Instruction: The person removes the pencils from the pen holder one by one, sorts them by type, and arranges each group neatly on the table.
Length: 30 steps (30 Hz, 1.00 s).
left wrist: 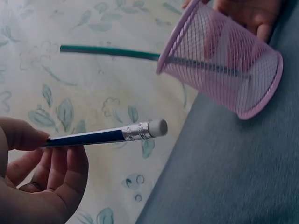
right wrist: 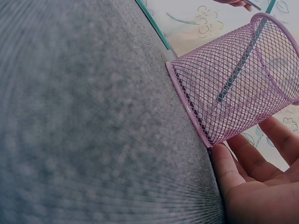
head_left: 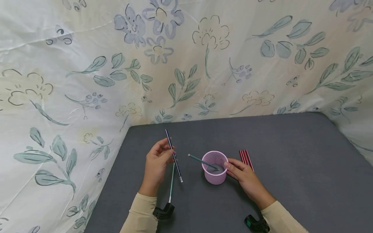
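Observation:
My left hand (head_left: pixel 155 166) pinches a dark blue pencil (head_left: pixel 178 170) between thumb and fingers, above the table and left of the cup. Its white eraser (left wrist: pixel 159 128) points toward me in the head view. A pink mesh pencil cup (head_left: pixel 215 180) stands upright on the table, with one green pencil (head_left: pixel 198 159) leaning inside it and sticking out to the left. My right hand (head_left: pixel 247 181) holds the cup from the right, thumb at the rim in the head view. In the left wrist view some right fingers show through the mesh.
Another green pencil (head_left: pixel 172 186) lies on the dark grey table (head_left: pixel 306 181) beneath the left hand. Several red striped pencils (head_left: pixel 246 159) lie just beyond the right hand, partly hidden. A floral cloth (head_left: pixel 180 87) hangs behind the table and along its left side.

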Tool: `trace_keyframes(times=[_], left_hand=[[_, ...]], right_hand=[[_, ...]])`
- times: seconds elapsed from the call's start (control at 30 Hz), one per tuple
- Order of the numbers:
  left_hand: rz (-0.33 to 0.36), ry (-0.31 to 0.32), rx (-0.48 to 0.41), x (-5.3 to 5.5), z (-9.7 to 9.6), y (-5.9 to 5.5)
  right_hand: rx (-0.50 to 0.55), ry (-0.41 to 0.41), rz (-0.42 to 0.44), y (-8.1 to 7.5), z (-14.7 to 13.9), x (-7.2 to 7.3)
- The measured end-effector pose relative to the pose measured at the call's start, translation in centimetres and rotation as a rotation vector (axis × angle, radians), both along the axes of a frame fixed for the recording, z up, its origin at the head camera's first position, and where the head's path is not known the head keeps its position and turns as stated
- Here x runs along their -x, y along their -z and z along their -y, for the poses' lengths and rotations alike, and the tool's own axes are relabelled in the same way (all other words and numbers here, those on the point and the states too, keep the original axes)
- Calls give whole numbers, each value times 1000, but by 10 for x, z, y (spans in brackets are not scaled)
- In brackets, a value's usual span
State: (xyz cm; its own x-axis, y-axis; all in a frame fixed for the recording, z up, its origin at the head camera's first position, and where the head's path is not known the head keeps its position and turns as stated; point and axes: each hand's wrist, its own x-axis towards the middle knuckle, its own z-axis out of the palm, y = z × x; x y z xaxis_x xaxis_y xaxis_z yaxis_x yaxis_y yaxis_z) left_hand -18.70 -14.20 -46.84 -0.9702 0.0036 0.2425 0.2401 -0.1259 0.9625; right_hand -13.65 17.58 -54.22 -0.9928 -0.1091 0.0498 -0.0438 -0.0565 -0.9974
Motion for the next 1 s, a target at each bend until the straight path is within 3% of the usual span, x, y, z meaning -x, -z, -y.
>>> trace_keyframes(times=[0.3,0.57,0.8,1.0], left_hand=[[65,-52,114,5,21,4],[159,-110,269,12,44,10],[231,-150,353,17,61,14],[286,-201,508,21,74,19]], right_hand=[[-6,12,-1,-2,3,0],[-12,13,1,-3,5,1],[-5,21,1,-2,6,2],[0,27,1,-2,8,3]])
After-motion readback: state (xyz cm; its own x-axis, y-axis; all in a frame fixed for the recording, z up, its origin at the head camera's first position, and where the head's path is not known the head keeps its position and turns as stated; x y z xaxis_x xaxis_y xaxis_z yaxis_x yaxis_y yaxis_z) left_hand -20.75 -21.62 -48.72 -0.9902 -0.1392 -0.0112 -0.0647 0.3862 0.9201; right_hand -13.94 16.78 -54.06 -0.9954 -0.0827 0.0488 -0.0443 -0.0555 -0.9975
